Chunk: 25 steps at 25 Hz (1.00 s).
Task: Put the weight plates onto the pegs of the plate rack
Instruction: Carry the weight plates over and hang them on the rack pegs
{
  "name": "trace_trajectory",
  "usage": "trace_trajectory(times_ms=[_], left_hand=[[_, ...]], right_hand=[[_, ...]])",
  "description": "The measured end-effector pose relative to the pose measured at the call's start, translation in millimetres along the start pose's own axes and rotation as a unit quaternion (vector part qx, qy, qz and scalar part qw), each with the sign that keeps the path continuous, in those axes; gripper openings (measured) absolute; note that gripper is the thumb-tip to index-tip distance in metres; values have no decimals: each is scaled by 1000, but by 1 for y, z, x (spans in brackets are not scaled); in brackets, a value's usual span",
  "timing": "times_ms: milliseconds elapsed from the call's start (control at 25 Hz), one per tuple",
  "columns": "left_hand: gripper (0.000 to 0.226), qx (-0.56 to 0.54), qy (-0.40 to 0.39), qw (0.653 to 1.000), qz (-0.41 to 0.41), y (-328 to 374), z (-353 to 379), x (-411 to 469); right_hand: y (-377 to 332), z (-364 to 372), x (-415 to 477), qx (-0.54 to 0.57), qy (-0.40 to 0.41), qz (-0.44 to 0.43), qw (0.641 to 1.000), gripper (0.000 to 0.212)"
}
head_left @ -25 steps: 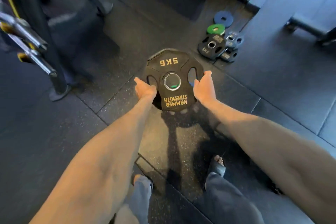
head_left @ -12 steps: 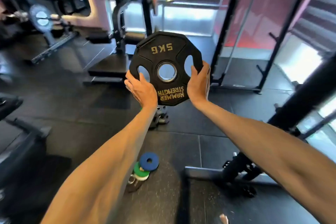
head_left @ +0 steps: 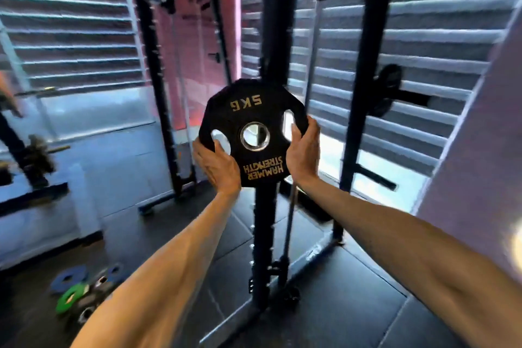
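Left hand (head_left: 219, 168) and right hand (head_left: 303, 151) grip the plate (head_left: 248, 118) at 7 and 3 o'clock, fingers closed on its rim, before the rack upright (head_left: 272, 37).

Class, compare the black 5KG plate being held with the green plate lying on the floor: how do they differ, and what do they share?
The black 5KG plate is held upright in the air by the left hand and right hand; the green plate lies on the floor among other plates. The black plate has grip cut-outs and gold lettering; the green plate looks plain, though blurred. Both have a centre hole.
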<state>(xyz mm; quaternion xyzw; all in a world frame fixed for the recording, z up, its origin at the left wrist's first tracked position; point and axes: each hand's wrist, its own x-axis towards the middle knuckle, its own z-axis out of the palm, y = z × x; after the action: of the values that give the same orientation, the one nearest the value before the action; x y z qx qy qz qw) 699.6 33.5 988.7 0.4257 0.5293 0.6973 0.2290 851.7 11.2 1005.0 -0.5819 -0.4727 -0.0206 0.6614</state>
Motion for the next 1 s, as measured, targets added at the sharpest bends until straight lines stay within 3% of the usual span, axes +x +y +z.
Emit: trace_trajectory(times_ms=[320, 480, 760, 1000], left_hand=[[36, -72, -220, 970, 75, 55, 174, -133], [37, -71, -276, 953, 101, 81, 254, -179], [40, -132, -323, 928, 129, 96, 368, -214], [44, -160, -354, 910, 145, 91, 436, -201]], right_hand=[[98, -191, 81, -104, 185, 51, 976, 30], [139, -257, 122, -132, 243, 49, 960, 31], [194, -312, 188, -120, 288, 48, 949, 30], [240, -301, 238, -133, 319, 46, 937, 32]])
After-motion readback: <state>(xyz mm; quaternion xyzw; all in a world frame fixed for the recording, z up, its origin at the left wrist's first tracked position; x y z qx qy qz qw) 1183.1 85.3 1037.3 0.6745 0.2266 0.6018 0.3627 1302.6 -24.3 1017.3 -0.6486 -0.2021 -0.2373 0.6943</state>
